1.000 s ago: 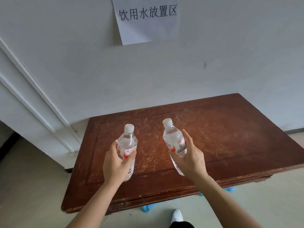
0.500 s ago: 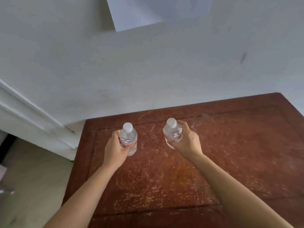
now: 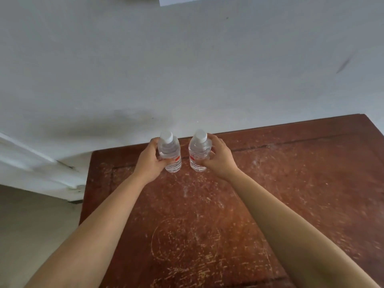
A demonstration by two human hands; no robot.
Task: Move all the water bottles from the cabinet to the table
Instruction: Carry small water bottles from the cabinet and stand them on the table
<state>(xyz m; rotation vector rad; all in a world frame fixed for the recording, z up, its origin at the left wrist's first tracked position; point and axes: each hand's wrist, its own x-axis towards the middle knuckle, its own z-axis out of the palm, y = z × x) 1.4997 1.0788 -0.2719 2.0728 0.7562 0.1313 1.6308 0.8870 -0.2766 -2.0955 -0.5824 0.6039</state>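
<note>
Scratched table (image 3: pixel 291 183) | left hand (image 3: pixel 150 163), right hand (image 3: pixel 220 159) grip 2 bottles (image 3: pixel 170 152)

No lettering can be read anywhere. A label with red marks is seen on the left bottle (image 3: pixel 169 151) and on the right bottle (image 3: pixel 198 152), but the print is blurred beyond reading and partly covered by the left hand (image 3: pixel 150 162) and the right hand (image 3: pixel 220 160). Of the sheet of paper (image 3: pixel 187 0) on the wall (image 3: pixel 187 69), only a blank lower edge is caught at the top of the view.
</note>
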